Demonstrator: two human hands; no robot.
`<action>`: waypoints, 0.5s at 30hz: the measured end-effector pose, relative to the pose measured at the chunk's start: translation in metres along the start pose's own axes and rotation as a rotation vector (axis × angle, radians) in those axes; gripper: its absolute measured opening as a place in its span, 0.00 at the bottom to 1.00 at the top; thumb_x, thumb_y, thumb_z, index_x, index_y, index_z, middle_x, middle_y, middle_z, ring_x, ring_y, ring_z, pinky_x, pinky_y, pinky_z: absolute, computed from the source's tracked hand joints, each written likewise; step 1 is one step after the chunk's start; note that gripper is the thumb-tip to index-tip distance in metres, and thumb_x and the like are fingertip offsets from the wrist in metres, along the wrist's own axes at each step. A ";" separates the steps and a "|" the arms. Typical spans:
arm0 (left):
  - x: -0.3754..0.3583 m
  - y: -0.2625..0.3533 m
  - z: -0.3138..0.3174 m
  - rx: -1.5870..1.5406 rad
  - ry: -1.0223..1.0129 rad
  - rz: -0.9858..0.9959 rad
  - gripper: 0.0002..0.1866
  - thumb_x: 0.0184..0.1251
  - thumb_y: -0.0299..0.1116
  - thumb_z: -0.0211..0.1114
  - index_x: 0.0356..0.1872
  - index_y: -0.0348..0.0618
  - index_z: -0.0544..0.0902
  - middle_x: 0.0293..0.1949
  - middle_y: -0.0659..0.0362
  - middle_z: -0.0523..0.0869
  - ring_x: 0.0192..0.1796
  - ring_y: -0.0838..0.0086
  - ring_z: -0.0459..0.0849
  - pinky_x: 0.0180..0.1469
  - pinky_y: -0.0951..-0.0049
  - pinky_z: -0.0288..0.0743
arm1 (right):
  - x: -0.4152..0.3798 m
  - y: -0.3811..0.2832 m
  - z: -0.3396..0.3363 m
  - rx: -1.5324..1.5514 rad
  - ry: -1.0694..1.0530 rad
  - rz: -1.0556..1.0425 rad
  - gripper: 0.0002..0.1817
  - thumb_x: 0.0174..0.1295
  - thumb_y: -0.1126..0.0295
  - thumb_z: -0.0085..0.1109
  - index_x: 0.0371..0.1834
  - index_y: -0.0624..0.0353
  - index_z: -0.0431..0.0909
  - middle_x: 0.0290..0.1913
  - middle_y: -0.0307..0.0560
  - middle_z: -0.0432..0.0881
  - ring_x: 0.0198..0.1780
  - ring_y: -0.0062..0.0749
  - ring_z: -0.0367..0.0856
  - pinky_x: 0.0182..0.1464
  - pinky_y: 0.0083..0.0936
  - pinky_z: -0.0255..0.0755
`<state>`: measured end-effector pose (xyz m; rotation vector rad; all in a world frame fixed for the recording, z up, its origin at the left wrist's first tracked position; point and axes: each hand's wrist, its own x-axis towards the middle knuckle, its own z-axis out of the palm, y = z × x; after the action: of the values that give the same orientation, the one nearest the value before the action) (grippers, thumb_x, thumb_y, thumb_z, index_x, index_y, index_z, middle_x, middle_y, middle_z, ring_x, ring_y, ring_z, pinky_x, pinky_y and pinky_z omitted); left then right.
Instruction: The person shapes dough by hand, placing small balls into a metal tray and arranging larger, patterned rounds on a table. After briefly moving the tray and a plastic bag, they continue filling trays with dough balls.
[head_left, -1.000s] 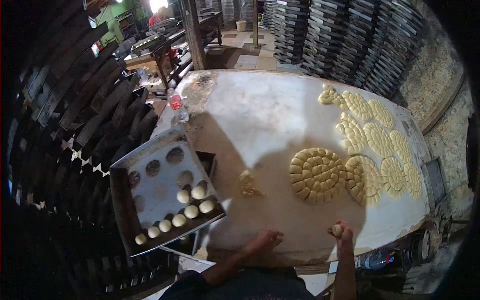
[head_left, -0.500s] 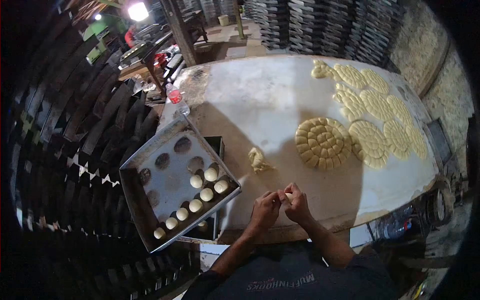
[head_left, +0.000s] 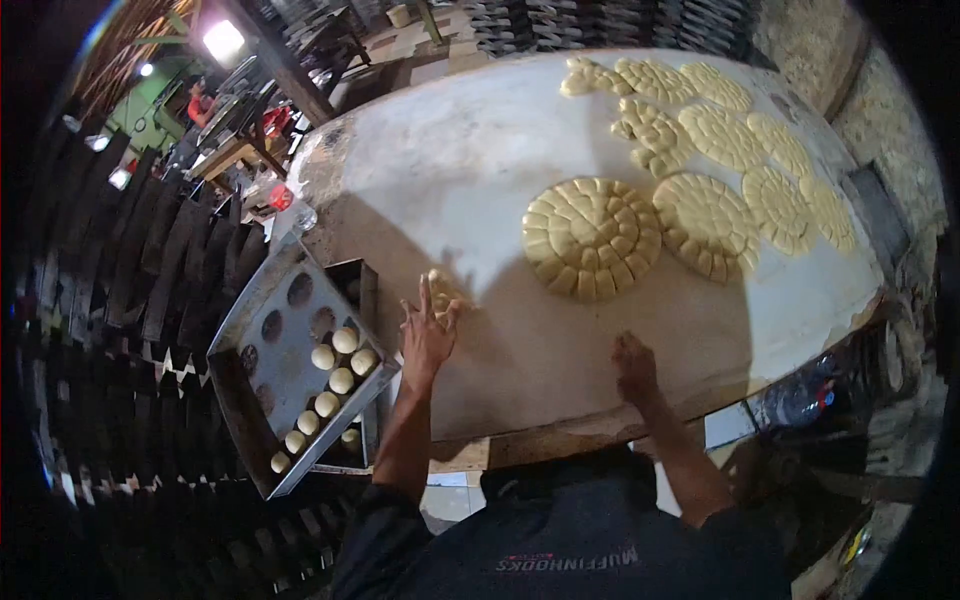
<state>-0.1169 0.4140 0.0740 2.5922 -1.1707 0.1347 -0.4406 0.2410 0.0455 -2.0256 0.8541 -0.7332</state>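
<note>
At the floured table (head_left: pixel 480 180) we reach our left hand (head_left: pixel 428 335), fingers spread, onto a dough lump (head_left: pixel 441 293) beside the tray (head_left: pixel 262 375) (seven balls set), our right hand (head_left: pixel 634 366) flat; portioning likely next

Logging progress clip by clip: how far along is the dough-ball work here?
Done: seven round pale dough balls sit on the grey metal tray, most of its dark round spots unfilled. In hand: the left hand is on a small dough lump; the right hand presses on the white table. Left: several scored round dough discs remain whole.
</note>
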 end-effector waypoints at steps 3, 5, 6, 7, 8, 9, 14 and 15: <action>-0.018 0.008 0.022 0.189 -0.114 0.003 0.40 0.69 0.59 0.55 0.74 0.43 0.61 0.57 0.38 0.77 0.51 0.45 0.83 0.51 0.50 0.78 | 0.022 0.031 -0.015 -0.104 -0.007 -0.018 0.25 0.73 0.48 0.41 0.32 0.61 0.69 0.27 0.56 0.74 0.31 0.52 0.76 0.36 0.45 0.69; -0.029 0.043 -0.024 0.107 -0.393 -0.219 0.36 0.67 0.56 0.60 0.70 0.43 0.68 0.54 0.37 0.79 0.53 0.44 0.82 0.52 0.49 0.77 | 0.012 0.034 -0.011 -0.152 0.000 -0.021 0.25 0.74 0.49 0.39 0.32 0.62 0.68 0.28 0.57 0.74 0.32 0.53 0.75 0.37 0.47 0.68; -0.039 0.040 -0.026 0.099 -0.397 -0.226 0.36 0.67 0.56 0.60 0.70 0.43 0.68 0.54 0.37 0.79 0.53 0.44 0.82 0.52 0.49 0.77 | 0.011 0.035 -0.013 -0.106 -0.019 0.019 0.24 0.74 0.49 0.39 0.33 0.62 0.69 0.30 0.58 0.74 0.34 0.53 0.75 0.38 0.47 0.68; -0.052 0.031 -0.026 0.065 -0.355 -0.107 0.31 0.65 0.52 0.63 0.64 0.43 0.73 0.51 0.40 0.81 0.49 0.48 0.84 0.49 0.52 0.78 | 0.015 0.034 -0.017 -0.066 -0.031 0.049 0.24 0.73 0.50 0.40 0.33 0.63 0.69 0.31 0.59 0.75 0.35 0.54 0.75 0.39 0.46 0.68; -0.059 0.026 -0.026 0.029 -0.305 0.010 0.26 0.64 0.47 0.67 0.58 0.42 0.78 0.47 0.42 0.83 0.46 0.52 0.85 0.46 0.54 0.79 | 0.016 0.032 -0.016 -0.082 -0.033 0.033 0.24 0.73 0.50 0.40 0.33 0.63 0.69 0.31 0.59 0.75 0.35 0.54 0.75 0.39 0.46 0.68; -0.061 0.027 -0.029 0.013 -0.294 0.003 0.26 0.64 0.47 0.67 0.58 0.42 0.78 0.47 0.42 0.83 0.46 0.52 0.85 0.46 0.54 0.79 | 0.012 0.029 -0.010 -0.101 0.030 0.007 0.23 0.73 0.51 0.41 0.34 0.63 0.69 0.32 0.59 0.75 0.37 0.53 0.76 0.40 0.45 0.68; -0.062 0.017 -0.015 -0.472 -0.119 0.117 0.10 0.59 0.36 0.70 0.38 0.42 0.83 0.31 0.52 0.82 0.32 0.63 0.83 0.35 0.66 0.78 | 0.018 0.043 0.013 -0.101 0.164 -0.076 0.21 0.72 0.53 0.45 0.38 0.64 0.70 0.32 0.57 0.76 0.37 0.52 0.76 0.42 0.43 0.69; -0.059 0.015 -0.009 -0.474 -0.104 0.121 0.10 0.59 0.36 0.70 0.38 0.42 0.83 0.31 0.52 0.82 0.32 0.63 0.83 0.35 0.66 0.78 | 0.018 0.045 0.016 -0.118 0.161 -0.054 0.20 0.72 0.55 0.46 0.39 0.64 0.70 0.33 0.57 0.76 0.38 0.51 0.76 0.43 0.44 0.69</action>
<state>-0.1674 0.4496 0.0742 2.1356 -1.2199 -0.2294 -0.4319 0.2139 0.0037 -2.1230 0.9568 -0.9047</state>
